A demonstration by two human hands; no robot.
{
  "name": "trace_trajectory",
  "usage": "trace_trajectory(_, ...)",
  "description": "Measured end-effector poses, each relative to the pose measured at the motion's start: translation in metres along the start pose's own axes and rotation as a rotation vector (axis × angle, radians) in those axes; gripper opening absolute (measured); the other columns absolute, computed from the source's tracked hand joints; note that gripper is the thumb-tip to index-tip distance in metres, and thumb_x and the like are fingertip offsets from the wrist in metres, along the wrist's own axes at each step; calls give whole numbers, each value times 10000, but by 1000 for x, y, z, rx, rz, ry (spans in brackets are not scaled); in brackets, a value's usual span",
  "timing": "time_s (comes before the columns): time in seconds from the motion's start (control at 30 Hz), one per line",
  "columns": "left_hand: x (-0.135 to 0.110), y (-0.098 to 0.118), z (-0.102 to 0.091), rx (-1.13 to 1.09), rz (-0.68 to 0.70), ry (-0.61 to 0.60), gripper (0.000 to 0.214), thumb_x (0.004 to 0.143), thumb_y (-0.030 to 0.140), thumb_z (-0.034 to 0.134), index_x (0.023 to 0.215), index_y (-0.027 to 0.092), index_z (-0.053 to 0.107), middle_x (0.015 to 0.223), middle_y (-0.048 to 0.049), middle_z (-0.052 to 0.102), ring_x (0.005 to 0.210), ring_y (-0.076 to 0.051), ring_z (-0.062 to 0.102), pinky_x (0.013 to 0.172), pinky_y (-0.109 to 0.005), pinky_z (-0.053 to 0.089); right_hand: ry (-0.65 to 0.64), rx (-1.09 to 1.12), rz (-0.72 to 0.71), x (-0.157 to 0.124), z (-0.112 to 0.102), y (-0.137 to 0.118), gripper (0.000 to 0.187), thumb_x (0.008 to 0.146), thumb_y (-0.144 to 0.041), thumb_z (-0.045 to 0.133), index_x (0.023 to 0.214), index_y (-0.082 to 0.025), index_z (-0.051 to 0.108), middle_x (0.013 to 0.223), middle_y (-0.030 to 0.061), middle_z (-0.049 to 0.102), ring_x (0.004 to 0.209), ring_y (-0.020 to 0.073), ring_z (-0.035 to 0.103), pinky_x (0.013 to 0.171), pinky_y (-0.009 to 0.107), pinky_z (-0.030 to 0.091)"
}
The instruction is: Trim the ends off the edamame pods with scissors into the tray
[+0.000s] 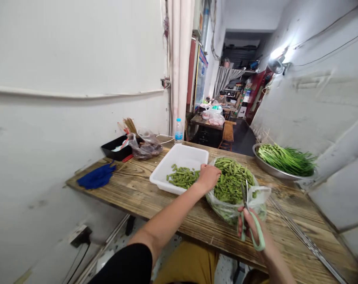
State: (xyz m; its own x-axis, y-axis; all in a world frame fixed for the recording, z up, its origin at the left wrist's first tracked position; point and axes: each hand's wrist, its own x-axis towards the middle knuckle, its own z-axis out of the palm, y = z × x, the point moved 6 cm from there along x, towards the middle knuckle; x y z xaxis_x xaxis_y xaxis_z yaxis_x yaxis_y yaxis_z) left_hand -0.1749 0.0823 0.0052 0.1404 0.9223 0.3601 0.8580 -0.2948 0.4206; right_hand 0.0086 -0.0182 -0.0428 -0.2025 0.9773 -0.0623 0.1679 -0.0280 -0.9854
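Observation:
My right hand grips a pair of scissors with pale green handles, fingers through the loops. Its blades point up and away, slightly apart, over the near right side of a clear plastic bag heaped with green bean pods. At the left edge of that heap is my left hand, its fingers curled together; whatever they pinch is hidden. Left of the bag stands a white plastic tray holding a smaller pile of pods, partly covered by my left hand and forearm.
A metal bowl of long green vegetables sits at the right back. Thin metal skewers lie along the right side of the wooden table. Leftward are a water bottle, a plastic bag, a black box and a blue cloth.

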Motion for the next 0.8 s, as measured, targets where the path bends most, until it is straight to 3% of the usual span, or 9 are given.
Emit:
trace_trajectory(0.17, 50, 31, 31, 183, 206, -15, 265, 835, 148, 456, 935, 206, 695, 1076, -83, 647, 1052, -251, 508, 895, -425, 312, 27, 68, 68, -9, -1, 6, 506, 734, -688, 531, 844, -193, 528, 571, -18, 516, 484, 137, 494, 462, 249, 404)
trace_trajectory(0.33, 70, 35, 40, 160, 189, -40, 186, 819, 224, 524, 814, 186, 706, 1062, -79, 647, 1097, -260, 468, 917, -419, 311, 22, 123, 93, -11, -5, 15, 462, 768, -653, 524, 850, -199, 500, 590, -27, 509, 485, 126, 487, 450, 241, 394)
trace_trajectory(0.43, 57, 40, 29, -8, 184, -9, 228, 851, 265, 482, 814, 187, 693, 1012, -60, 664, 1033, -223, 524, 921, -388, 340, 3, 120, 81, -11, -6, 17, 425, 802, -624, 505, 819, -200, 487, 598, -28, 513, 491, 120, 489, 466, 240, 399)
trace_trajectory(0.53, 30, 43, 25, -345, 129, -70, 272, 884, 260, 403, 896, 178, 661, 846, -41, 672, 775, -152, 601, 771, -291, 429, -14, 133, 78, -11, -4, 13, 419, 807, -623, 499, 804, -204, 471, 607, -36, 508, 490, 118, 492, 474, 245, 408)
trace_trajectory(0.67, -12, 36, 40, -841, -105, -224, 264, 833, 353, 498, 854, 142, 655, 641, 3, 612, 465, -83, 494, 506, -208, 385, -27, 153, 113, -12, 2, 9, 422, 779, -627, 532, 855, -215, 477, 601, -50, 486, 478, 116, 478, 454, 245, 410)
trace_trajectory(0.8, -34, 29, 51, -1124, -317, -293, 193, 722, 293, 641, 802, 119, 668, 640, 5, 623, 493, -71, 501, 528, -196, 391, -35, 142, 145, -11, 6, 10, 422, 738, -610, 594, 850, -220, 474, 591, -52, 489, 474, 115, 466, 444, 244, 411)
